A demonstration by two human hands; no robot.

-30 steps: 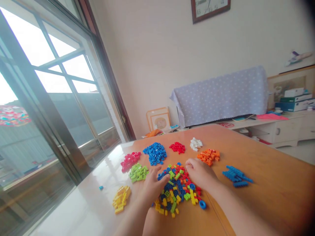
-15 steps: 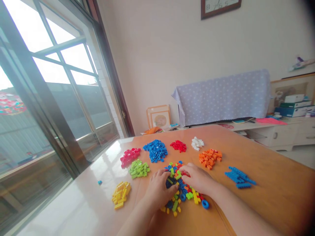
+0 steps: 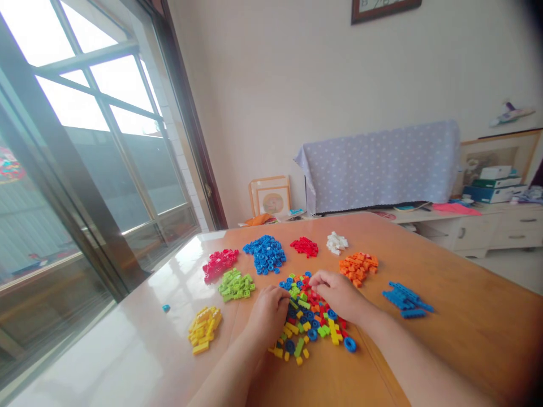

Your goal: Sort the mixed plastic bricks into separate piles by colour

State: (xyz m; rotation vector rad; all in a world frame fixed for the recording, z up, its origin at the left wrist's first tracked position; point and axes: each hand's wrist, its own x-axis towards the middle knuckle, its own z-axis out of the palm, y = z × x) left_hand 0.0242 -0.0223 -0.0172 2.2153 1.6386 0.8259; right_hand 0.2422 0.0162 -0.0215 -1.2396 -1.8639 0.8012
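Observation:
A mixed heap of toy building bricks (image 3: 305, 322) in blue, green, yellow, red and orange lies spread on the table before me. My left hand (image 3: 269, 311) rests at the heap's left edge, fingers curled together; whatever is between them is hidden. Over the heap's far right side is my right hand (image 3: 339, 293), with thumb and fingers drawn into a pinch. Any brick in that pinch is too small to make out. A blue ring-shaped piece (image 3: 350, 344) lies at the heap's near right.
Single-colour piles surround the heap: yellow (image 3: 204, 329), light green (image 3: 235, 284), pink-red (image 3: 220, 264), blue (image 3: 266, 254), red (image 3: 304, 246), white (image 3: 337, 243), orange (image 3: 358, 268) and long blue bricks (image 3: 407, 299). One small blue piece (image 3: 166, 308) sits alone at left.
Both hands have drawn slightly apart, uncovering more of the heap's middle. The left hand's spread thumb and fingers have closed together. The whole view has shifted a little.

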